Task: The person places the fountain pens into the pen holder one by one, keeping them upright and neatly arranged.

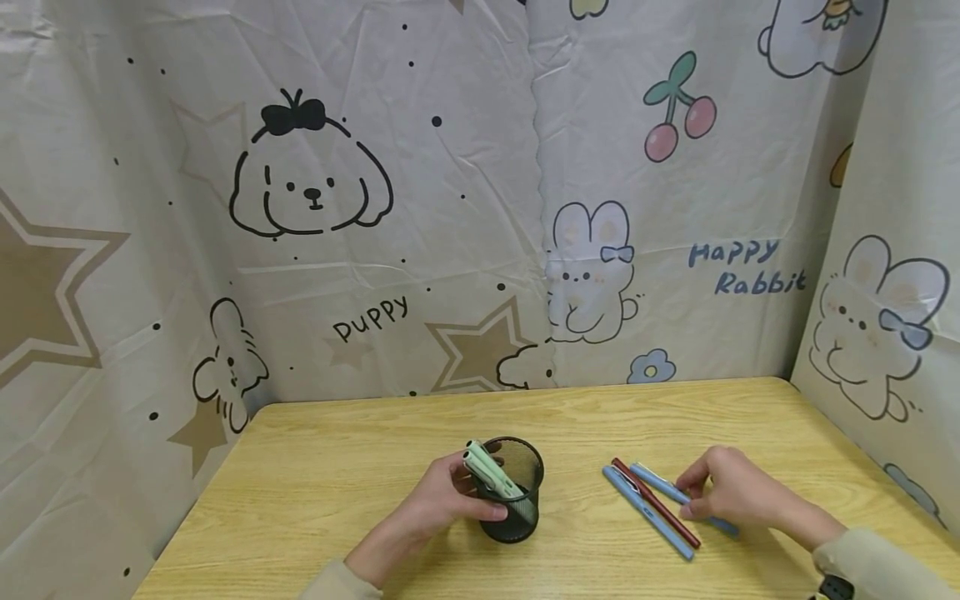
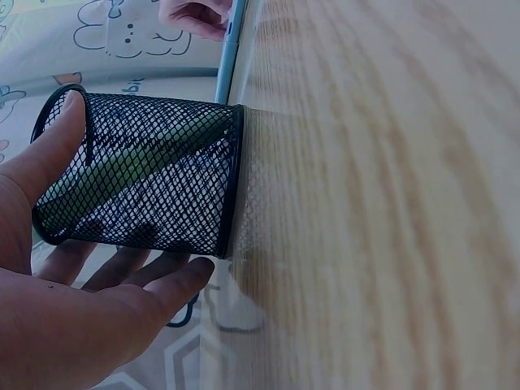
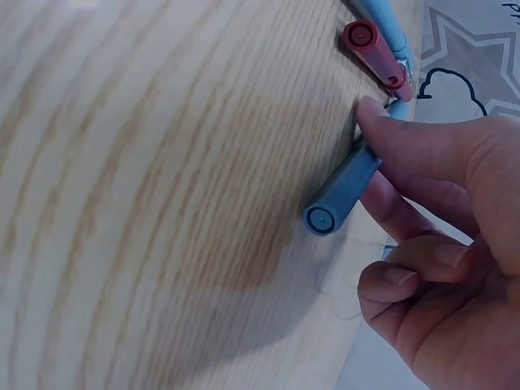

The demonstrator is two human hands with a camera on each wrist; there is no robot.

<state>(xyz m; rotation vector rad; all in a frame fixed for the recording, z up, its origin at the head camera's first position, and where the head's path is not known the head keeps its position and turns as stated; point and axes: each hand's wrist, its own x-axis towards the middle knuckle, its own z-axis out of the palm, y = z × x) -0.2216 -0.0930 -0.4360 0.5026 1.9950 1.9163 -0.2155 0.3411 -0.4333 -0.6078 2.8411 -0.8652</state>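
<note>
Our left hand wraps the mesh cup, green pens already inside. At its 3 o'clock, our right hand pinches a blue pen; red pen, second blue pen left lying.

The backdrop cloth reads "puppy" and "Happy Rabbit".

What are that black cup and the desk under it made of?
The black cup looks like painted metal mesh: light shows through its woven wall. The desk shows pale wood grain with a smooth matte face, perhaps laminate rather than solid wood.
</note>
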